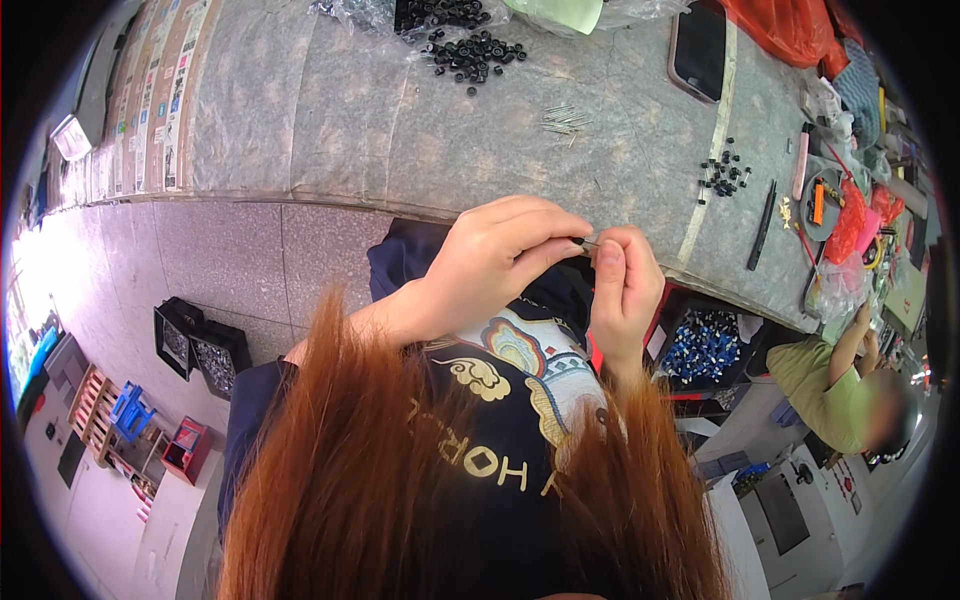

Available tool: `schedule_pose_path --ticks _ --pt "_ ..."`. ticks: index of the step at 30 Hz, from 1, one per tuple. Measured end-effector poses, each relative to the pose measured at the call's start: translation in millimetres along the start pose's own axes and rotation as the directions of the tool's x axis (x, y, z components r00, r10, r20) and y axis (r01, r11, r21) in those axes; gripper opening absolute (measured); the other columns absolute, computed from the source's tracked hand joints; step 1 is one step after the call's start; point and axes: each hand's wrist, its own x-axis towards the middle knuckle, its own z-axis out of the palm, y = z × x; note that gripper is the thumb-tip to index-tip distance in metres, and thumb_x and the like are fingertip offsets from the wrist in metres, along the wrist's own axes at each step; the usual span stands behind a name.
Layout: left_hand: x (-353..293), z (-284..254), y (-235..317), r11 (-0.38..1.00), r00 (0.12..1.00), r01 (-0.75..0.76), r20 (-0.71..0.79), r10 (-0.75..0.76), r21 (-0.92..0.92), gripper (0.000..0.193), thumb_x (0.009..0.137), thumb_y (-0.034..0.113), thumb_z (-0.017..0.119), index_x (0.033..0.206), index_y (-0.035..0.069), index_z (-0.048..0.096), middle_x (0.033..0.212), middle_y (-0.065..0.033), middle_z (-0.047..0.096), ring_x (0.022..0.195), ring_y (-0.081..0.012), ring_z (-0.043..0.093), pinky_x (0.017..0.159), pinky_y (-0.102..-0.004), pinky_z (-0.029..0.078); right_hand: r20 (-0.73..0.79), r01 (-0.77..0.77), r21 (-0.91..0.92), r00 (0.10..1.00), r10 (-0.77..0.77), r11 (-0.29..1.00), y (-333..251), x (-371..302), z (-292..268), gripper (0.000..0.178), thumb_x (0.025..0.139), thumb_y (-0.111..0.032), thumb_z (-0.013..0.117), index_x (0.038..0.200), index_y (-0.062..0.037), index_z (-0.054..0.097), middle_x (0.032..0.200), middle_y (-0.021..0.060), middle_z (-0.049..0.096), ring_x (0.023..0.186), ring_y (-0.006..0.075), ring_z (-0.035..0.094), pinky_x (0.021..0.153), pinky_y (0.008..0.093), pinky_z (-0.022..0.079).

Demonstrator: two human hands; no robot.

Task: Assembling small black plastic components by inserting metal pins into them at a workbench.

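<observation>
Close to the table's front edge, my left hand [490, 250] pinches a small black cap-like part [578, 240] between thumb and fingertips. My right hand [625, 285] meets it there, its thumb and forefinger closed on a thin metal pin [591, 245] that touches or enters the black part; which of these I cannot tell. Beyond my hands lie several loose metal pins [566, 120]. A heap of small black caps [475, 58] sits farther back on the table. Over to the right is a scattered group of small black parts [724, 175], some with pins showing.
A phone [698, 50] rests at the back right of the grey-covered table [330, 110]. A slim black tool [763, 225] lies near the right edge, beside clutter and red plastic bags [848, 225]. Under the table edge is a container of blue parts [705, 345]. Another person [825, 385] works at the right.
</observation>
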Motion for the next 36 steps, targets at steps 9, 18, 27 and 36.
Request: schedule_pose_path --ticks 9,18,27,36 --pt "3.6 -3.8 2.7 0.747 0.856 0.518 0.24 -0.459 -0.417 0.015 0.081 0.007 0.055 0.093 -0.002 0.057 0.077 -0.0046 0.059 0.076 -0.0088 0.057 0.065 -0.0235 0.047 -0.012 0.13 -0.11 0.991 -0.132 0.985 3.6 6.4 4.4 0.015 0.081 -0.008 0.05 0.068 -0.0006 0.048 0.058 0.01 0.044 0.051 0.023 0.042 0.048 0.0321 0.033" --pt "1.0 -3.9 3.1 0.709 0.861 0.508 0.254 -0.441 -0.49 0.018 0.079 0.002 0.056 0.096 -0.003 0.055 0.088 -0.0064 0.057 0.075 -0.0094 0.055 0.068 -0.0207 0.046 -0.037 0.032 -0.076 0.999 -0.035 0.997 -3.5 4.8 2.0 0.021 0.08 -0.009 0.052 0.062 0.0004 0.046 0.054 0.0098 0.041 0.047 0.0218 0.04 0.045 0.0309 0.03" --pt "-1.6 -1.8 5.3 0.691 0.892 0.441 0.194 -0.408 -0.573 0.017 0.08 0.001 0.055 0.096 -0.004 0.054 0.087 -0.0058 0.058 0.076 -0.0087 0.054 0.068 -0.0209 0.046 0.04 -0.2 0.177 0.98 0.196 0.964 0.6 -2.2 -2.1 0.022 0.08 -0.014 0.055 0.065 0.0005 0.049 0.055 0.006 0.045 0.05 0.012 0.039 0.045 0.0262 0.03" --pt "-2.7 -1.9 3.6 0.729 0.896 0.436 0.176 -0.408 -0.527 0.016 0.079 -0.001 0.055 0.094 -0.003 0.054 0.088 -0.0073 0.058 0.08 -0.0126 0.056 0.074 -0.0233 0.046 0.058 -0.214 0.293 0.977 0.207 0.932 -3.4 1.1 1.3 0.009 0.078 -0.008 0.059 0.081 0.0006 0.056 0.065 0.005 0.055 0.058 0.0101 0.051 0.057 0.0213 0.042"
